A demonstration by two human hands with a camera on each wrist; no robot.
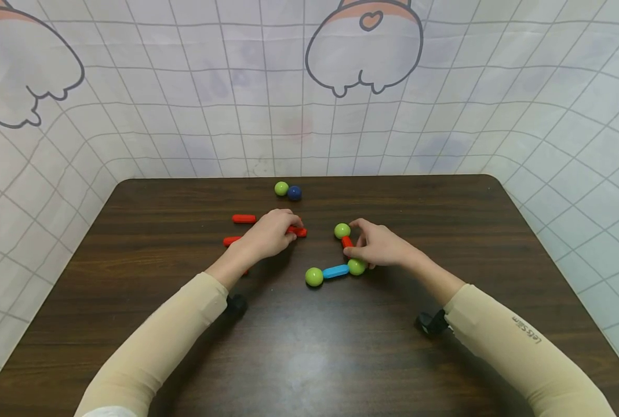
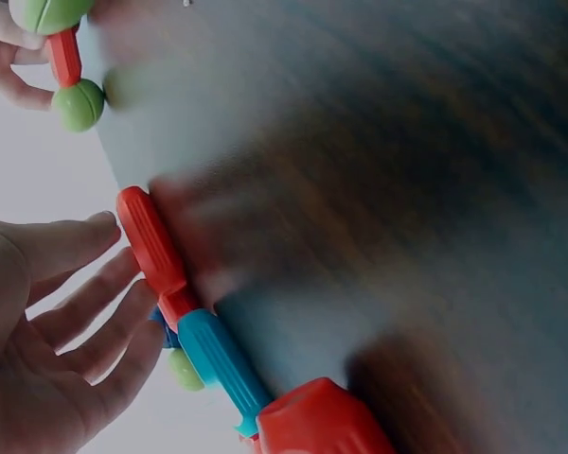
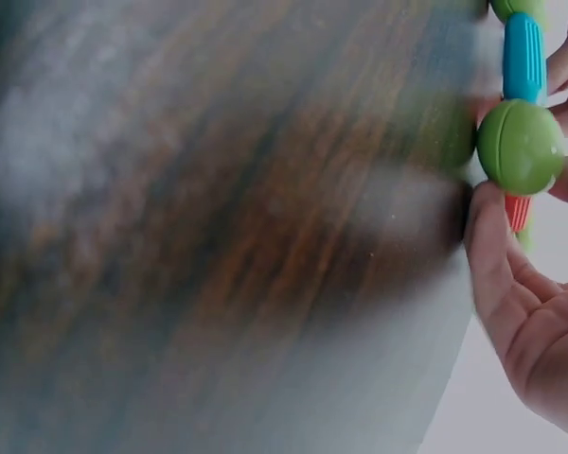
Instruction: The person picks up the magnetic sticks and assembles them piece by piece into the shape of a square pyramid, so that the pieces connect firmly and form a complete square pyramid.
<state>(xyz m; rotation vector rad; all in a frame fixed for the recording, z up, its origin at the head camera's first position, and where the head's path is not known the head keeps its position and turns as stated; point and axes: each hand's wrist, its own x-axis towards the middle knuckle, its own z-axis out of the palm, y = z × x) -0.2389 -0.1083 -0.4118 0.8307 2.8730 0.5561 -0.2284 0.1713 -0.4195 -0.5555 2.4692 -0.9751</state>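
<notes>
My left hand (image 1: pixel 273 234) reaches over several loose rods at left of centre. Its fingertips touch or nearly touch a red rod (image 2: pixel 151 236), the fingers fairly straight. Beyond that rod in the left wrist view lie a blue rod (image 2: pixel 225 364) and another red rod (image 2: pixel 322 416). My right hand (image 1: pixel 379 244) holds a joined toy by its short red rod (image 1: pixel 347 242), thumb on the near side. A green ball (image 1: pixel 342 231) caps the rod's far end, another green ball (image 1: pixel 357 266) its near end. From there a blue rod (image 1: pixel 336 271) runs to a third green ball (image 1: pixel 314 277).
Near the back edge of the dark wooden table (image 1: pixel 309 347) sit a green ball (image 1: pixel 281 188) and a dark blue ball (image 1: pixel 295 193) side by side. Loose red rods (image 1: pixel 244 219) lie left of the left hand. A white tiled-pattern curtain (image 1: pixel 210 116) hangs behind.
</notes>
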